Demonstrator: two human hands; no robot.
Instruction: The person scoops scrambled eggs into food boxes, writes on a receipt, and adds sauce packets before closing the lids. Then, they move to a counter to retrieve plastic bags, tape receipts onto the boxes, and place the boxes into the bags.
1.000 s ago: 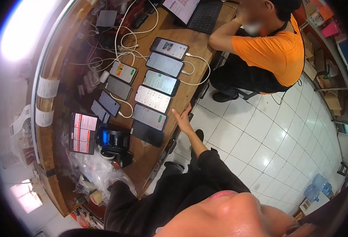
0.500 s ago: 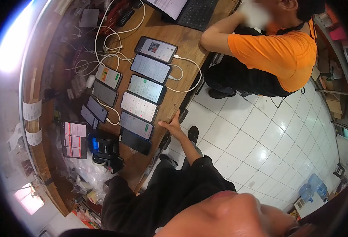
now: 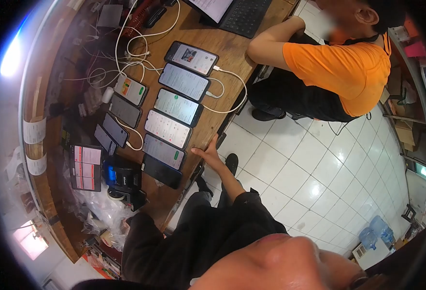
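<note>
My right hand [image 3: 212, 155] rests on the front edge of the wooden table [image 3: 213, 123], thumb and fingers apart, holding nothing. Nearest to it are a lit phone [image 3: 162, 152] and a dark phone [image 3: 162, 171]. Beyond these in the same row lie a phone with a white screen [image 3: 168, 129], a phone with a pale screen [image 3: 178, 107] and two phones on white cables, one bluish [image 3: 184, 81] and one showing a picture [image 3: 192, 58]. My left sleeve [image 3: 143, 237] reaches the table's near end; the left hand itself is hidden.
Behind the row are more phones [image 3: 130, 90], a card terminal [image 3: 121, 175], a tablet with red panels [image 3: 86, 167] and clear plastic bags [image 3: 109, 210]. White cables [image 3: 126, 63] tangle at the back. A person in an orange shirt [image 3: 338, 72] sits beside a keyboard [image 3: 244, 17].
The view has shifted slightly. The seated person's forearm has lowered from near the face towards the table. My right hand stays on the table edge.
</note>
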